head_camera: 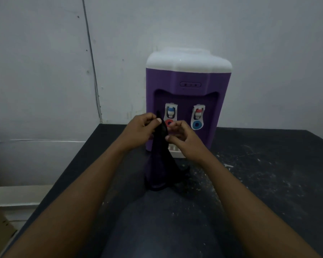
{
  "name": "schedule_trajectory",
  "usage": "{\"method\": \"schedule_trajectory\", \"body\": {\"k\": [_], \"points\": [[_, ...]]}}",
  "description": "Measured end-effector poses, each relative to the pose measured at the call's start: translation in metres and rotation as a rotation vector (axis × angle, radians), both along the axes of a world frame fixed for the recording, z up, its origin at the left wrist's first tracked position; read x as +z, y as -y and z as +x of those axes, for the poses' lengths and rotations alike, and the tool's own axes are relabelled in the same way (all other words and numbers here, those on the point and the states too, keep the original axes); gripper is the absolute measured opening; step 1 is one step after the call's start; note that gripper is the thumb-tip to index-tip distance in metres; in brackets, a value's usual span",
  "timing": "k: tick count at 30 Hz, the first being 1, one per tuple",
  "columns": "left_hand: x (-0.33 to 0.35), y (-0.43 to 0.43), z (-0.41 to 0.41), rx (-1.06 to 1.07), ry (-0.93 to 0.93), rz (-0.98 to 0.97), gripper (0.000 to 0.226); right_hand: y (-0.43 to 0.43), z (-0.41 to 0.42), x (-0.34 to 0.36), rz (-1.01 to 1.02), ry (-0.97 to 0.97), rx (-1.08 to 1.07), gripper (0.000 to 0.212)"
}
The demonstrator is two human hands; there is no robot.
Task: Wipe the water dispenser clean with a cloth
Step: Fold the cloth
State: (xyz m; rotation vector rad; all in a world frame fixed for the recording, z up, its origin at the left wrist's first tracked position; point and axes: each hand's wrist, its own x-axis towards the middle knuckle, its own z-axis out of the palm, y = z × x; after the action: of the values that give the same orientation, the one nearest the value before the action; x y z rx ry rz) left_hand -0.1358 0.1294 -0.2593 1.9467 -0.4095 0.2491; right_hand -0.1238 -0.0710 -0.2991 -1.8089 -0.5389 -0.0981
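While the dark, pale-flecked worktop (268, 174) fills the lower view, the purple water dispenser (186, 79) with its white top stands at its far edge against the wall. Directly in front of the dispenser a dark cloth (159, 170) hangs limp, its lower end pooled on the worktop. It looks light and soft, likely to bunch, so gathering it into a pad should wipe best. The left hand (138, 131) pinches its upper edge; the right hand (185, 140), close beside, curls its fingers and seems to pinch the cloth too, though dim light blurs this.

Arms outstretched — left hand (140, 127) and right hand (185, 141) pinch the cloth (159, 170).
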Motion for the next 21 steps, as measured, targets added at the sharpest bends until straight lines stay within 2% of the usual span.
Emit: {"method": "schedule_trajectory", "body": {"k": [6,9,13,21], "points": [[0.054,0.010,-0.002,0.054,0.096,-0.055,0.026,-0.016,-0.004,0.036,0.162,0.036,0.012,0.018],[0.076,0.009,0.001,0.089,0.145,-0.087,0.027,-0.015,-0.003,0.047,0.184,0.067,-0.012,0.024],[0.098,0.006,0.002,0.145,0.175,-0.173,0.025,-0.008,0.006,0.052,0.113,0.120,-0.028,0.024],[0.129,-0.008,0.012,0.284,0.239,-0.283,0.025,0.017,0.014,0.031,-0.103,0.041,-0.101,0.010]]}}
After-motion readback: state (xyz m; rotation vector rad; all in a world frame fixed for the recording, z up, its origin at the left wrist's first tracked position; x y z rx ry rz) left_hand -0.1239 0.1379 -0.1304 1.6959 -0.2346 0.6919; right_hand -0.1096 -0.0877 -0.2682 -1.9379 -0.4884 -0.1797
